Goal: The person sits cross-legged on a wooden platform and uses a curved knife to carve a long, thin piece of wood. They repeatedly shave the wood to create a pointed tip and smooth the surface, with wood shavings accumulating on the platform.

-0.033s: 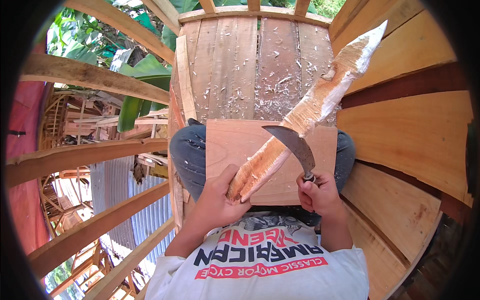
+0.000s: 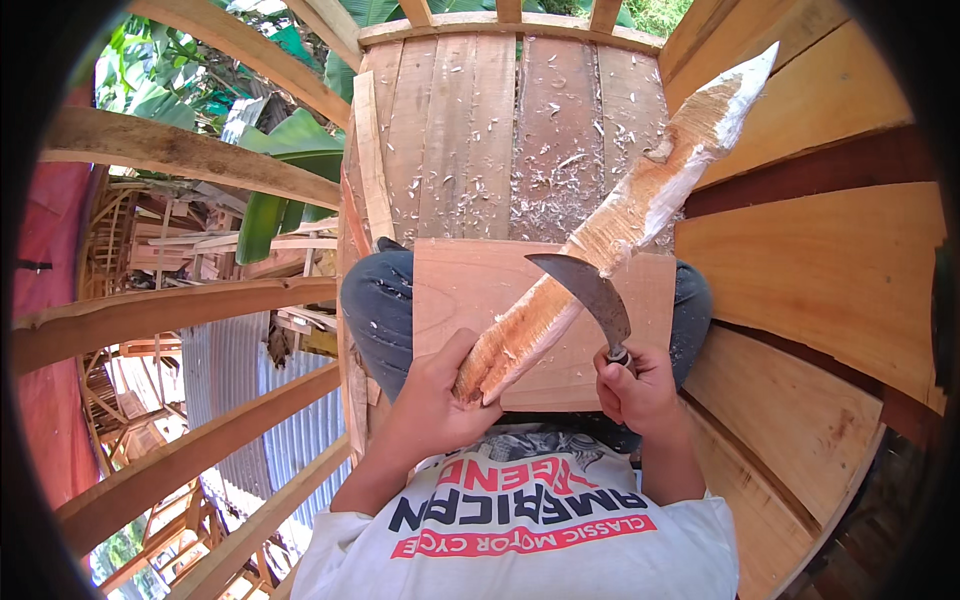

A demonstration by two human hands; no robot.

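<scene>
A long, rough piece of wood (image 2: 615, 210), pale brown with white shaved patches and a pointed far end, slants from lower left to upper right. My left hand (image 2: 432, 405) is closed round its near end. In my right hand (image 2: 638, 392) is the short dark handle of a sickle (image 2: 600, 298). The curved blade crosses over the middle of the wood, its tip pointing left; whether it touches the wood I cannot tell. Beneath both lies a flat wooden board (image 2: 465, 285) across my lap.
White shavings litter the plank floor (image 2: 490, 140) ahead. Wide boards (image 2: 810, 290) form a wall close on my right. To the left runs an open railing of wooden bars (image 2: 190, 318), with corrugated sheets (image 2: 300, 420) and banana leaves (image 2: 295, 150) beyond. My bent knees (image 2: 378, 310) flank the lap board.
</scene>
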